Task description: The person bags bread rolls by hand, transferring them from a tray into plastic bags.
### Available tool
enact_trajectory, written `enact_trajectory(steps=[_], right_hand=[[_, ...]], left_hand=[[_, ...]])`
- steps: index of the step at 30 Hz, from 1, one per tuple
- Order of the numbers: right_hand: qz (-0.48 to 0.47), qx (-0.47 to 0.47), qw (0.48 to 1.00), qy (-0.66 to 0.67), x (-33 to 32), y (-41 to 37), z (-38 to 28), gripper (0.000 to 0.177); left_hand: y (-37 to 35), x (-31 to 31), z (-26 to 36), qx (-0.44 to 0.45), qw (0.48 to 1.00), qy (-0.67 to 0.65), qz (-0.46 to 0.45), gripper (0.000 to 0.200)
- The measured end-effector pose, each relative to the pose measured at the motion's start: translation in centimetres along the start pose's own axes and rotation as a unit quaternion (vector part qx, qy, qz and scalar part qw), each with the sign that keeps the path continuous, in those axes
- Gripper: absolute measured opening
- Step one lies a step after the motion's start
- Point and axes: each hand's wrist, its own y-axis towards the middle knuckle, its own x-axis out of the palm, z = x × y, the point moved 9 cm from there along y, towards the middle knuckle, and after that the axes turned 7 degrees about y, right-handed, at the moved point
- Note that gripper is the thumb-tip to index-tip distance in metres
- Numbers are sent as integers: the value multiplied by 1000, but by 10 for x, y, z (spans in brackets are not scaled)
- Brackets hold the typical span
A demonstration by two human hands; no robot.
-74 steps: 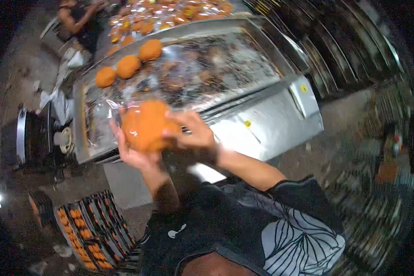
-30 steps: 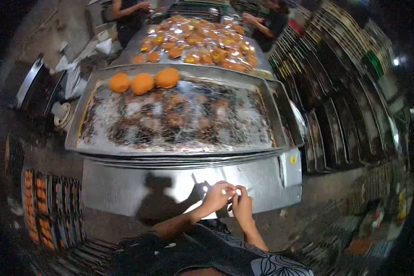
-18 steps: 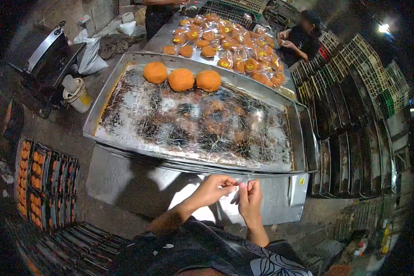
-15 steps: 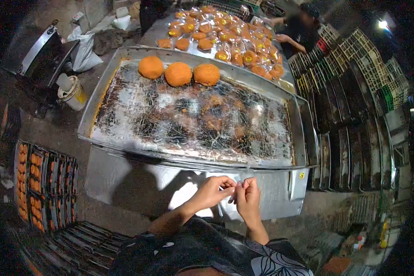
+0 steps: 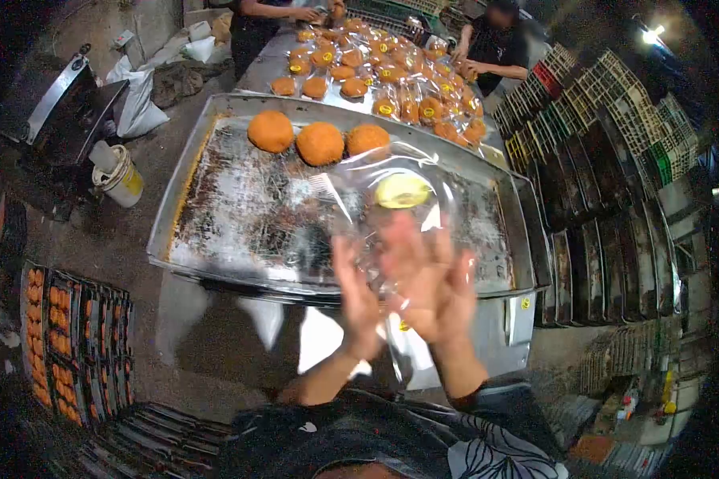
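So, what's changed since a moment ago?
The left hand and right hand have moved apart and forward towards the tray. A clear bag with a yellow label now shows spread out at the hands. The three buns stayed along its far edge.

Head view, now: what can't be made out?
All in the head view:
Yellow label: print lost to motion blur.
Left hand, right hand: blur and glare on the clear bag hide whether fingers are inside.
Co-worker, upper left: head cut off by top edge.
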Motion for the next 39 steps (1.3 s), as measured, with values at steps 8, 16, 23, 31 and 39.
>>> enact_trajectory(steps=[8,16,23,31,39], right_hand=[[-148,-308,411,-845,21,209,113,48],[-183,-126,489,-844,-78,164,59,26],[-81,-253,631,-729,-28,-33,-50,30],[-182,-363,611,-679,-15,-147,-99,33],[201,-353,692,-597,-75,-189,-147,33]], left_hand=[[60,-181,125,203,947,-16,248,46],[41,-189,146,213,953,-124,174,56],[35,-119,92,127,949,-273,94,26],[-71,55,-21,-81,971,-164,-154,57],[-149,68,-95,-231,962,-20,-146,32]])
